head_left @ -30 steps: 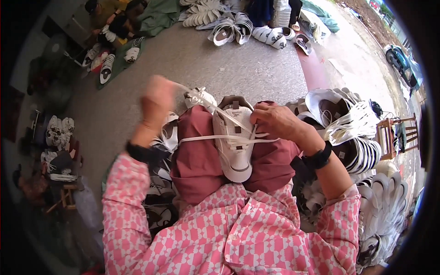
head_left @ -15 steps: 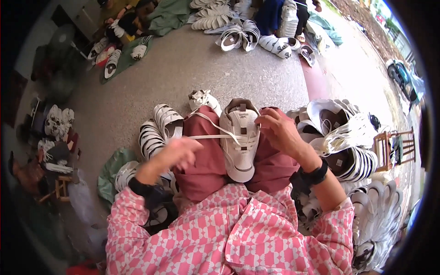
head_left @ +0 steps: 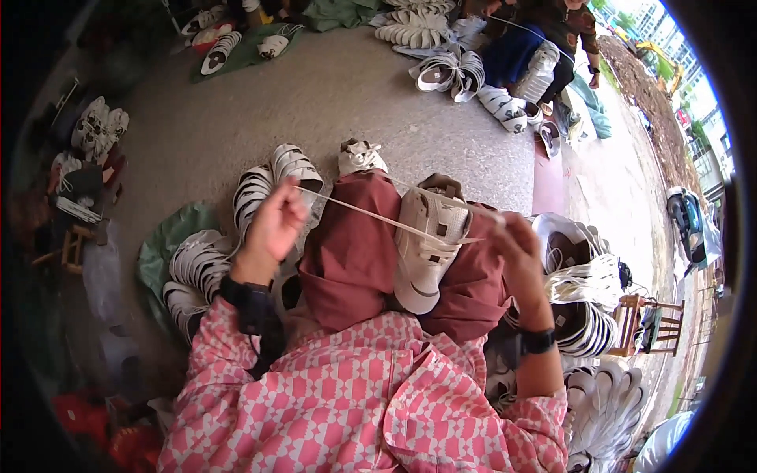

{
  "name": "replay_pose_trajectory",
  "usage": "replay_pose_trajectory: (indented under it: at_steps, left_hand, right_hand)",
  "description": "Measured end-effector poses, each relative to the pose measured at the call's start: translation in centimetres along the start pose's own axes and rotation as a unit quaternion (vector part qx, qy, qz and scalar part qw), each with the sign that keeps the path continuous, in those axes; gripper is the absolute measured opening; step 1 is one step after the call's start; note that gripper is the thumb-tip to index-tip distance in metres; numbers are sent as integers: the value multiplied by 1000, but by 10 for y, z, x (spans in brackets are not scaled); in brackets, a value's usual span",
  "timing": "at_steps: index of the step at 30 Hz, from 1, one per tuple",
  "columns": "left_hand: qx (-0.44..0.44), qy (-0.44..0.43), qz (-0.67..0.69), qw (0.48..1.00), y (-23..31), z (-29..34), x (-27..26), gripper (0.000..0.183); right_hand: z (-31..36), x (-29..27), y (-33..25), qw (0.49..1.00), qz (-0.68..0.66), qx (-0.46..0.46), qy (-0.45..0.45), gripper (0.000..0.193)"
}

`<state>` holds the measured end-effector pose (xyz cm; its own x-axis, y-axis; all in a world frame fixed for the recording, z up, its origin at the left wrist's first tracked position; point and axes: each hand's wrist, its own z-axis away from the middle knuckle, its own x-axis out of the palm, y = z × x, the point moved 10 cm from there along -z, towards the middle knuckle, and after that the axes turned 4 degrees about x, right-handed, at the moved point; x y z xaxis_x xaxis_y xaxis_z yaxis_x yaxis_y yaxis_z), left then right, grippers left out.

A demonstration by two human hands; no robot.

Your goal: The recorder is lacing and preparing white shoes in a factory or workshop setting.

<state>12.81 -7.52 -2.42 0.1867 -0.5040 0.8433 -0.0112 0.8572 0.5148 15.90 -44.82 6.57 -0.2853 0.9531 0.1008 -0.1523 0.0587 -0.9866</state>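
Note:
A white sneaker with a brown lining rests between my knees, its toe toward me and its heel leaning slightly right. My left hand, left of the shoe, is closed in a pinch on a flat white shoelace, which runs taut to the eyelets. To the right of the shoe, my right hand is smeared by motion, its fingers closed on a pale strand of lace. A second white shoe lies just beyond my left knee.
Nested white shoe uppers stand left of my knees beside a green cloth. More white uppers are piled at the right, near a wooden stool. A person sits at the back beside other rows of uppers.
My hands have moved apart, the left one outward and away from me, the right one off the shoe's side. The lace is drawn tighter, the shoe tilts, and the view has shifted.

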Motion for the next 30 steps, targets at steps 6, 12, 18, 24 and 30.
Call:
replay_pose_trajectory:
  at_steps: [6, 12, 18, 24, 30]
  left_hand:
    - [125, 170, 9, 978, 96, 32, -100, 14]
    - [132, 21, 90, 987, 131, 42, -103, 21]
    - [153, 49, -207, 965, 136, 42, -55, 22]
    - [133, -136, -580, 792, 41, 19, 45, 24]
    - [187, -246, -708, 635, -68, 15, 124, 21]
  right_hand:
    - [62, -146, -29, 966, -45, -69, 244, 14]
    - [120, -242, -9, 913, 195, 85, 349, 22]
    - [65, -108, 3, 889, 398, 149, 169, 18]
    - [17, 34, 39, 980, 160, 118, -26, 31]
    - [9, 80, 64, 977, 101, 158, -102, 46]
